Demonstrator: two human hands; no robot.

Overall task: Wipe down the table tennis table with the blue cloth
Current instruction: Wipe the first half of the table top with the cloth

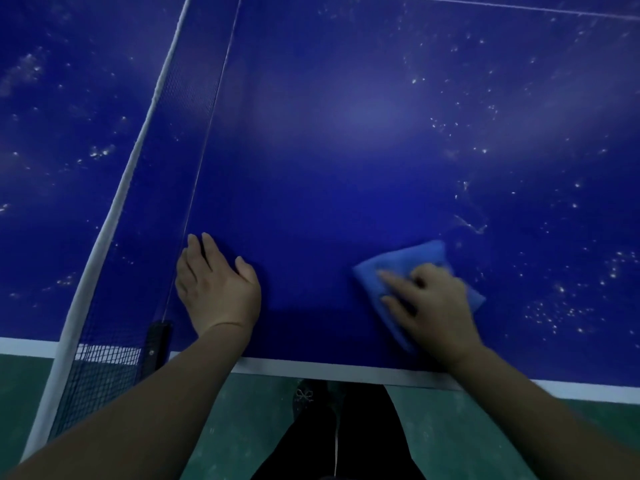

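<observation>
The dark blue table tennis table (346,150) fills the view, its white near edge running across the bottom. A light blue cloth (398,265) lies folded flat on the surface near that edge, right of centre. My right hand (433,303) presses down on the cloth with spread fingers and covers its lower right part. My left hand (214,285) rests flat on the bare surface, fingers straight, just right of the net. White dusty specks cover the surface to the right of the cloth and beyond the net; the patch between my hands looks free of them.
The net (162,133) with its white top band runs diagonally from the lower left to the top centre. Its black clamp (156,344) grips the table's near edge beside my left wrist. Green floor (249,427) and my dark trousers and shoe show below the edge.
</observation>
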